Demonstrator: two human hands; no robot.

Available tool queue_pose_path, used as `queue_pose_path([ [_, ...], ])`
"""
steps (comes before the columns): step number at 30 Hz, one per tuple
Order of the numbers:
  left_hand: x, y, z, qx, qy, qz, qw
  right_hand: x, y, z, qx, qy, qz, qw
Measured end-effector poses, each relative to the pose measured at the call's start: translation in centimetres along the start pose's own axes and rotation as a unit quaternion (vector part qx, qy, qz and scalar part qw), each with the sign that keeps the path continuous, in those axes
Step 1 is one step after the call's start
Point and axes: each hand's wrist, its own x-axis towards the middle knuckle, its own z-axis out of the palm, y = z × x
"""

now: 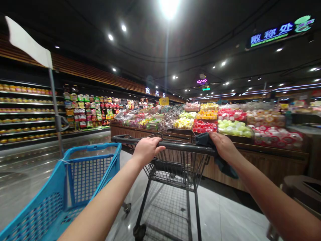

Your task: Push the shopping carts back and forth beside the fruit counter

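Observation:
A dark metal shopping cart [173, 167] stands right in front of me, its handlebar [180, 146] running across the middle of the head view. My left hand [147, 149] is closed over that bar, with its thumb lying along the near side. At the bar's right end, my right hand [222, 142] is closed on a dark teal cloth [223, 164]. Part of the cloth lies over the bar and the rest hangs below my palm. The fingertips of my right hand are partly hidden.
A blue plastic cart [91, 147] with a white flag [28, 43] on a pole is close on the left. Wood-sided bins of wrapped sweets [204, 126] are ahead, jar shelves [27, 110] at far left. A brown bin [298, 187] stands at lower right.

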Motion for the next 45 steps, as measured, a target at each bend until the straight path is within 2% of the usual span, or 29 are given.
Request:
queue_pose_path([
  [3, 0.0, 0.7, 0.1, -0.008, 0.006, -0.012, 1.000, -0.5, -2.1, -0.1, -0.113, 0.021, -0.049, 0.992],
  [7, 0.7, 3.0, 0.6, -0.013, 0.022, -0.031, 0.999, -1.4, -3.6, 1.9, -0.245, 0.005, -0.161, 0.956],
  [9, 1.1, 3.8, 0.7, -0.016, 0.024, -0.019, 0.999, -1.5, -2.9, 2.9, -0.309, -0.009, -0.211, 0.927],
  [11, 1.0, 3.4, 0.5, -0.025, 0.009, 0.019, 0.999, -1.2, -1.2, 3.0, -0.365, -0.004, -0.214, 0.906],
  [13, 0.4, 1.6, 0.1, -0.024, -0.011, 0.045, 0.999, -0.5, 1.1, 2.2, -0.403, 0.015, -0.183, 0.897],
  [14, -0.1, 0.3, -0.2, -0.009, -0.009, 0.030, 0.999, 0.0, 2.3, 1.5, -0.413, 0.022, -0.164, 0.895],
  [17, -1.5, -3.2, -0.8, 0.045, 0.008, -0.047, 0.998, 1.7, 5.3, -0.3, -0.422, 0.003, -0.113, 0.900],
  [18, -1.8, -3.9, -0.8, 0.052, 0.004, -0.053, 0.997, 2.2, 5.9, -0.5, -0.423, -0.012, -0.099, 0.901],
  [21, -1.8, -3.7, -0.4, 0.049, -0.005, -0.047, 0.998, 3.0, 6.5, 0.2, -0.427, -0.033, -0.077, 0.901],
  [23, -1.2, -2.7, 0.0, 0.035, -0.004, -0.038, 0.999, 2.8, 5.6, 2.1, -0.404, -0.033, -0.093, 0.909],
  [26, -0.4, -1.8, 0.5, 0.014, 0.001, -0.035, 0.999, 1.5, 3.0, 6.3, -0.340, -0.021, -0.151, 0.928],
  [29, -0.3, -2.3, 0.4, -0.006, 0.002, -0.047, 0.999, 0.3, 0.8, 9.9, -0.292, -0.027, -0.221, 0.930],
  [31, -0.5, -3.0, 0.1, -0.022, 0.004, -0.055, 0.998, 0.3, 0.6, 10.8, -0.270, -0.040, -0.253, 0.928],
  [34, -0.7, -3.6, -0.2, -0.035, 0.013, -0.062, 0.997, 1.3, 3.0, 9.6, -0.271, -0.028, -0.253, 0.928],
  [38, -0.6, -3.5, -0.2, -0.031, 0.022, -0.058, 0.998, 3.5, 8.1, 5.9, -0.306, 0.009, -0.180, 0.935],
  [40, -0.4, -3.2, 0.0, -0.025, 0.025, -0.050, 0.998, 4.2, 9.5, 4.9, -0.322, 0.011, -0.157, 0.934],
  [42, -0.2, -2.8, 0.3, -0.013, 0.032, -0.042, 0.999, 4.6, 9.4, 5.2, -0.339, 0.007, -0.144, 0.930],
  [45, -0.4, -2.5, 0.9, 0.027, 0.030, -0.027, 0.999, 4.3, 7.1, 7.6, -0.355, -0.007, -0.151, 0.922],
])
